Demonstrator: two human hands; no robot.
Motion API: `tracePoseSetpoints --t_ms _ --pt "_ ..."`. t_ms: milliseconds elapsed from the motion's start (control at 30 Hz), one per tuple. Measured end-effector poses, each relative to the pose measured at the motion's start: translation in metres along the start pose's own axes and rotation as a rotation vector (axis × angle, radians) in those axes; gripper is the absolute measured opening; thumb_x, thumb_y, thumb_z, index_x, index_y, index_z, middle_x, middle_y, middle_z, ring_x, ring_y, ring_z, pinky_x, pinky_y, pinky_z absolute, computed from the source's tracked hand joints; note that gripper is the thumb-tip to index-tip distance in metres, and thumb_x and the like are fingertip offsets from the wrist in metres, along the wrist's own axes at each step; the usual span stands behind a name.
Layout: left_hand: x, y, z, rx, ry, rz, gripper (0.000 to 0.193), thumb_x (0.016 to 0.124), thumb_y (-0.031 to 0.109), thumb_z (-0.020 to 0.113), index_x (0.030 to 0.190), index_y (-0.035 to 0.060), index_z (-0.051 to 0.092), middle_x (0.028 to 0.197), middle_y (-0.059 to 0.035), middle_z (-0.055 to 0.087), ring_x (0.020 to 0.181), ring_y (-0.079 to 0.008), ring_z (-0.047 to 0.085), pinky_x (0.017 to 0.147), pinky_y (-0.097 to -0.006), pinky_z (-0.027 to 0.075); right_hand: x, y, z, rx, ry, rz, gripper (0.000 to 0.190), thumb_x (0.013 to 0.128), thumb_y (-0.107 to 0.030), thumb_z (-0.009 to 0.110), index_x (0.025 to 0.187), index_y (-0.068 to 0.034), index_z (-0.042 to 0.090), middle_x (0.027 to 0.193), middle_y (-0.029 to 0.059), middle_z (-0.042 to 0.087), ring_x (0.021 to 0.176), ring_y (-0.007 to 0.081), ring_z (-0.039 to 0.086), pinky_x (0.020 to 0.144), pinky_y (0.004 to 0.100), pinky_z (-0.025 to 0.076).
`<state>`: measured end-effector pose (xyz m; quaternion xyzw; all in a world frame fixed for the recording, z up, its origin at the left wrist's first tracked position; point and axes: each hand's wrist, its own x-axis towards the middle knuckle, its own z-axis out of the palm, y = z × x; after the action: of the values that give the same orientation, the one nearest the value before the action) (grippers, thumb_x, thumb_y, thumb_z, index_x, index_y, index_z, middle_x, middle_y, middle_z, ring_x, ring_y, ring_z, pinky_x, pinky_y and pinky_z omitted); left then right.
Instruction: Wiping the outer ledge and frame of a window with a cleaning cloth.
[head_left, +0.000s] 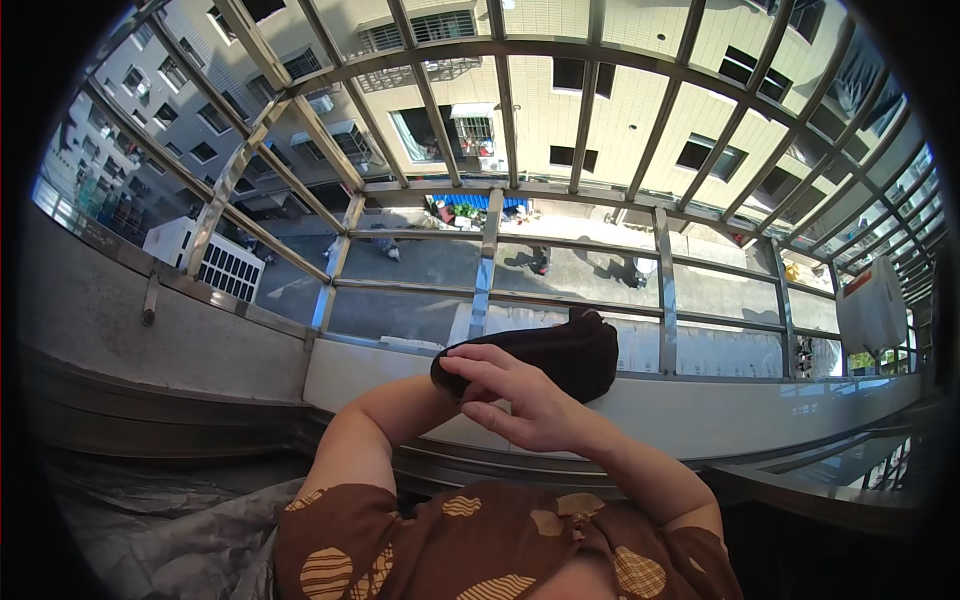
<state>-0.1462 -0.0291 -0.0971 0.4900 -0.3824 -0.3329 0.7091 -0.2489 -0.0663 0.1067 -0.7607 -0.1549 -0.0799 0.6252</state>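
Observation:
A long piece of black cloth (564, 356), perhaps a sock or a sleeve, lies over the end of my left forearm (409, 409). My left hand is hidden inside or behind this cloth. Crossing in front from the right, my right hand (521, 401) rests its fingertips on the rounded near edge of the cloth, close to the left forearm. Its thumb stands apart from the extended fingers. Whether the curled fingers pinch any fabric cannot be made out. The cloth's far end is bunched and points up and right, over the pale window sill (675, 409).
A metal window cage (495, 247) encloses the sill, with a street and buildings beyond. At the right hangs a whitish plastic container (871, 307). An outdoor air-conditioner unit (204, 259) stands outside at left. Crumpled grey sheeting (180, 532) lies at lower left.

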Motion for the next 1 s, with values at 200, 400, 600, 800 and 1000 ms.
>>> tracePoseSetpoints --t_ms 200,400,600,800,1000 --pt "0.001 0.084 0.007 0.685 -0.117 0.177 0.021 0.077 0.021 0.07 0.094 0.0093 0.064 0.078 -0.0053 0.063 0.07 -0.0216 0.063 0.066 -0.0352 0.05 -0.01 -0.023 -0.012 0.019 -0.073 0.053 0.037 0.091 -0.009 0.054 0.127 -0.002 0.053 0.111 0.015 0.063 0.089 0.0214 0.065 0.078 0.0317 0.052" --pt "0.028 0.171 0.005 1.366 -0.27 0.325 0.031 0.077 0.023 0.073 0.104 0.0111 0.062 0.085 -0.0061 0.064 0.075 -0.0188 0.062 0.071 -0.0335 0.049 -0.049 -0.021 -0.037 0.138 0.178 -0.012 0.03 0.095 -0.012 0.047 0.116 0.006 0.059 0.099 0.0169 0.067 0.08 0.0211 0.066 0.073 0.0326 0.054" --pt "0.038 0.201 -0.066 1.455 0.023 0.111 0.031 0.076 0.012 0.07 0.105 0.0053 0.06 0.087 -0.0081 0.062 0.075 -0.0164 0.059 0.072 -0.0317 0.047 -0.106 -0.007 -0.062 0.233 0.54 0.108 0.032 0.096 -0.019 0.046 0.111 0.005 0.062 0.09 0.0172 0.067 0.073 0.0214 0.065 0.068 0.0329 0.053" --pt "0.012 0.183 -0.279 0.541 0.731 -0.116 0.037 0.075 0.005 0.063 0.111 0.0009 0.057 0.113 -0.0138 0.057 0.103 -0.0206 0.055 0.092 -0.0369 0.042 -0.139 0.014 -0.067 0.269 0.794 0.22 0.031 0.096 -0.019 0.045 0.107 0.005 0.062 0.085 0.0152 0.067 0.069 0.021 0.063 0.064 0.0324 0.052" --pt "0.023 0.148 -0.335 1.879 0.202 -0.002 0.046 0.069 -0.001 0.059 0.114 -0.0047 0.052 0.135 -0.0263 0.041 0.122 -0.0393 0.043 0.104 -0.0458 0.035 -0.137 0.026 -0.057 0.299 0.867 0.319 0.029 0.096 -0.015 0.043 0.104 0.005 0.063 0.083 0.014 0.066 0.067 0.0196 0.063 0.063 0.0306 0.051"
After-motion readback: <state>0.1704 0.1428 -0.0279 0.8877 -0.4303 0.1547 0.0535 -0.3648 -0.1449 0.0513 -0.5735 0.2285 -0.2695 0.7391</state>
